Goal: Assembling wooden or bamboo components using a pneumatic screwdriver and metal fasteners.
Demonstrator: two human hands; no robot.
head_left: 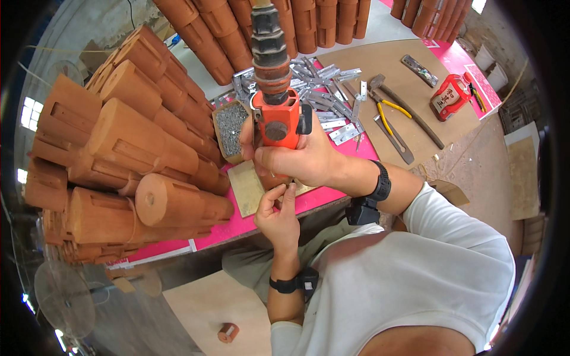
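Observation:
My right hand [303,157] is wrapped round the body of a red power tool [278,121], which stands upright below a black-and-red upper section. Just under it, my left hand [278,221] has its thumb and fingers pinched together at the table's front edge; whatever they hold is too small to make out. Between the hands a reddish-brown wooden piece [274,181] partly shows, mostly covered by my right hand. A pale flat board [247,191] lies beside it. The tool's lower tip is hidden.
Stacked reddish-brown wooden legs [142,142] fill the left, beside a box of screws [231,127]. Metal brackets [326,98] lie heaped behind. To the right are a hammer [409,110], yellow-handled pliers [386,117] and a red container [449,98]. A small brown piece [228,332] sits below.

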